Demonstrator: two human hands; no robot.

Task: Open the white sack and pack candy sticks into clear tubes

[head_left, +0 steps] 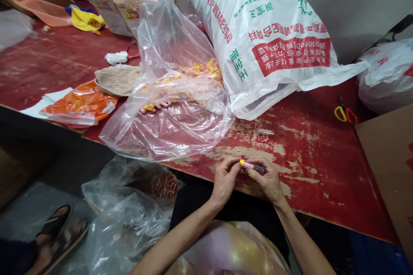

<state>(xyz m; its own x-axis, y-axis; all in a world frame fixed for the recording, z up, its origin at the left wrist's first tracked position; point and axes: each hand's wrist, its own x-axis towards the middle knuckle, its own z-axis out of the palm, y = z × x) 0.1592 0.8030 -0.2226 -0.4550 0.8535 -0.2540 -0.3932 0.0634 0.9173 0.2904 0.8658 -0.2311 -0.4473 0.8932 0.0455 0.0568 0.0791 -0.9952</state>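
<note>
Just over the table's front edge, both my hands meet at a small clear tube [259, 166] with a pink piece and a yellow end at its left. The fingers of my left hand [225, 179] pinch the yellow-and-pink piece [245, 163]. My right hand [267, 180] grips the clear tube, its thumb and forefinger closed on the sides. Whether the pink piece sits fully inside the tube cannot be made out. Another clear tube [266, 131] lies on the table beyond my hands. Many yellow-and-pink pieces [206, 68] lie in a large clear plastic bag [167, 133] to the left.
A big white printed sack [258, 17] stands at the back. Scissors [346, 114] and a cardboard box [390, 154] are at right. An orange bag [85, 102] lies at left on the red table [309, 167]. Below, an open bag holds filled tubes [166, 185]; a person's sandalled foot [60, 232] is nearby.
</note>
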